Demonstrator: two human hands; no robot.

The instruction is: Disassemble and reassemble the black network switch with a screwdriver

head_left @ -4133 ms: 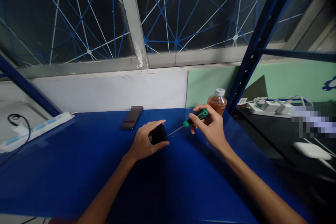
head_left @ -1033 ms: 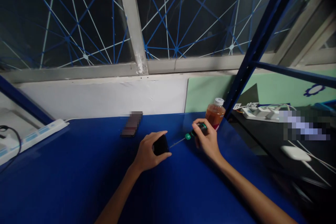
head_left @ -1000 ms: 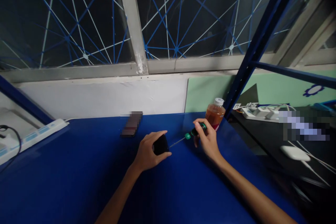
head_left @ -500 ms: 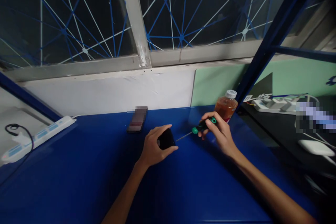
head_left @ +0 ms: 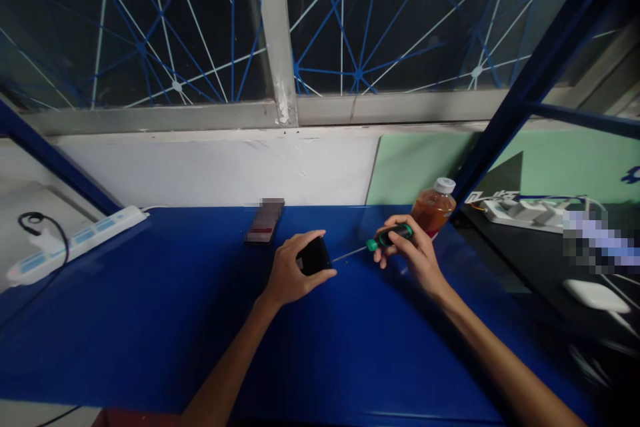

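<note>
My left hand (head_left: 291, 271) is closed round a small black box-like object (head_left: 314, 256), thumb on its near side and fingers on its far side. What kind of object it is I cannot make out. In my right hand (head_left: 416, 251) is a screwdriver (head_left: 393, 236) with a black and green handle. Its thin metal shaft points left, and the tip meets the right-hand face of the black object. Any screw at the tip is too small to see. A tiny speck (head_left: 346, 261) lies on the blue table (head_left: 320, 360) just below the shaft.
Behind my right hand stands a bottle of amber drink (head_left: 434, 209) with a white cap. A phone (head_left: 265, 221) lies at the table's back. Power strips sit at left (head_left: 80, 243) and on the black side table (head_left: 520, 260), where a white adapter (head_left: 596, 295) rests. Blue posts flank both sides.
The camera view has shifted a little. Both hands keep their holds, with the screwdriver tip staying at the black object; my right fingers have changed position slightly on the handle.
</note>
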